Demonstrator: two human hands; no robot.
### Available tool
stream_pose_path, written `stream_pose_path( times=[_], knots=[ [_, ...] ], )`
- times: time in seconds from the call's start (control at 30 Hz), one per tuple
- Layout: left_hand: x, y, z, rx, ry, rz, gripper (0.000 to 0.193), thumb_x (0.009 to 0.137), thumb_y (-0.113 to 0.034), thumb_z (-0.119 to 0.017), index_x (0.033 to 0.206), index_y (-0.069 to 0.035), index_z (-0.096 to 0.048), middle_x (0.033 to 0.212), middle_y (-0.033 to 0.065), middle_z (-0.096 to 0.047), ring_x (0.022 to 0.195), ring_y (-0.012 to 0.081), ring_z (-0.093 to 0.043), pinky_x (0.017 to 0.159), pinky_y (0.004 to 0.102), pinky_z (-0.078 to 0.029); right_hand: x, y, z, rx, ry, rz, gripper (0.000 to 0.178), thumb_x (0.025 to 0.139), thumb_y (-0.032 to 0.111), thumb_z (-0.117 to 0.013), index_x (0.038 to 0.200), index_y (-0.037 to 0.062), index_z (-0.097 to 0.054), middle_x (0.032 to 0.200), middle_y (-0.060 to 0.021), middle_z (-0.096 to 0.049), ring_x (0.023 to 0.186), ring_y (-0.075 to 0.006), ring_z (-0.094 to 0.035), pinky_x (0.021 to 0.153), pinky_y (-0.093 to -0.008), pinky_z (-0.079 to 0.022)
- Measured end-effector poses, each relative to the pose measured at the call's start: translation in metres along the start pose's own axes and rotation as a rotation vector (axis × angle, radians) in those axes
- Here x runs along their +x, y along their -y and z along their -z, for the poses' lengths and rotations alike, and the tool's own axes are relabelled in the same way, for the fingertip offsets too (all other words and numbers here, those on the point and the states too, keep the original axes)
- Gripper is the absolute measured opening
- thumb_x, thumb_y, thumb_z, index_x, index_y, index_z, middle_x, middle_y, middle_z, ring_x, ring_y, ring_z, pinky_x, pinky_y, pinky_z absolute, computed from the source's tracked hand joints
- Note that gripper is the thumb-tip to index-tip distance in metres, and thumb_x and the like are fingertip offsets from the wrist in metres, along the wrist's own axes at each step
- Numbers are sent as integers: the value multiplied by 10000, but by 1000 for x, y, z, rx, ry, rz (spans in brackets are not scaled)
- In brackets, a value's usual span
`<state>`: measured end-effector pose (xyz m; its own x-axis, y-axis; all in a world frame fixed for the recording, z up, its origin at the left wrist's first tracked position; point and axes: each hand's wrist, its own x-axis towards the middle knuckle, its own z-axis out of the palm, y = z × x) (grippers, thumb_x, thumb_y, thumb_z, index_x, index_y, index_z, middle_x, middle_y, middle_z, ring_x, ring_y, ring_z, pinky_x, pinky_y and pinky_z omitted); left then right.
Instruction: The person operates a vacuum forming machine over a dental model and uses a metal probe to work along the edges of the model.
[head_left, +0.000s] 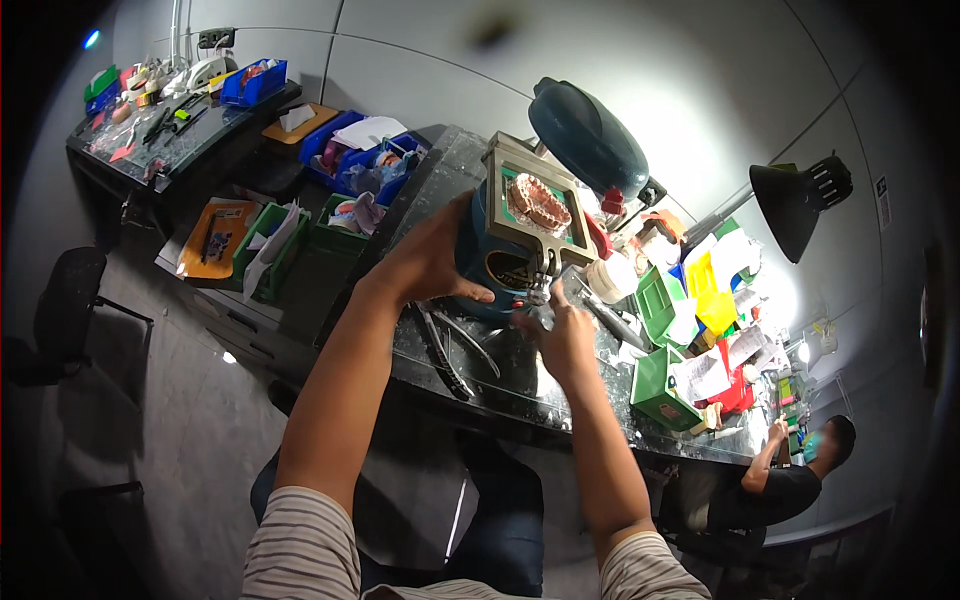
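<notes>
A dark blue thermoforming machine (478,240) stands on the bench before me. Its metal frame (520,232) surrounds a green plate, on which a pinkish dental model (540,203) with a row of teeth rests. The domed blue lid (590,135) is swung back beyond the frame. My left hand (437,250) clasps the machine's left side, thumb across its front, other fingers hidden behind. With bent fingers my right hand (562,335) grips the metal clamp screw (540,294) at the front of the frame. Long-handled pliers (447,355) lie on the bench just below the machine.
Beside the machine stands a white jar (610,278). Green bins (665,385) with papers crowd the bench to the right, below a black lamp (798,205). A person (790,480) works at the far right. Blue bins (350,160) and a second table (180,135) stand left.
</notes>
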<state>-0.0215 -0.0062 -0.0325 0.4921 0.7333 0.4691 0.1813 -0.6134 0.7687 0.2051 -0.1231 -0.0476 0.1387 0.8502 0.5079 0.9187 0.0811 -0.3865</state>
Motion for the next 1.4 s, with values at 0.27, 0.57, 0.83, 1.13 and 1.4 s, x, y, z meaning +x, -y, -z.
stream_pose_path(
  times=[0.27,0.57,0.83,1.13,1.4],
  knots=[
    [-6,8,-3,10,-18,-34,1300,504,-259,-989,1551,-51,-247,1524,211,-408,1430,352,-391,1195,418,-320,66,107,94,-150,-514,589,142,813,65,-802,935,54,-731,910,-86,-682,816,-234,-638,708,-337,-501],
    [-1,5,-3,16,-4,-54,1300,507,-265,-993,1546,-42,-245,1537,213,-385,1440,350,-374,1208,411,-301,72,93,94,-51,-559,479,108,821,59,-797,892,73,-717,903,-58,-712,733,-154,-621,595,-273,-479],
    [-1,6,-3,10,10,-5,1311,498,-278,-999,1539,-28,-242,1520,226,-405,1437,357,-377,1198,418,-312,85,14,123,-51,-545,163,80,841,125,-797,866,78,-736,849,-32,-716,686,-117,-628,611,-262,-502],
    [-1,9,-5,8,10,-6,1331,497,-262,-996,1554,-44,-217,1522,220,-406,1438,353,-379,1199,420,-319,143,-63,114,-110,-588,213,100,877,143,-757,942,68,-764,963,-55,-760,795,-159,-709,655,-278,-522],
    [0,5,-6,-34,0,-36,1283,507,-212,-992,1543,-45,-253,1526,212,-407,1435,347,-385,1192,408,-320,145,-89,110,-152,-344,182,440,859,105,-713,1285,28,-640,1232,-174,-671,1134,-306,-648,965,-361,-515]
  ],
)
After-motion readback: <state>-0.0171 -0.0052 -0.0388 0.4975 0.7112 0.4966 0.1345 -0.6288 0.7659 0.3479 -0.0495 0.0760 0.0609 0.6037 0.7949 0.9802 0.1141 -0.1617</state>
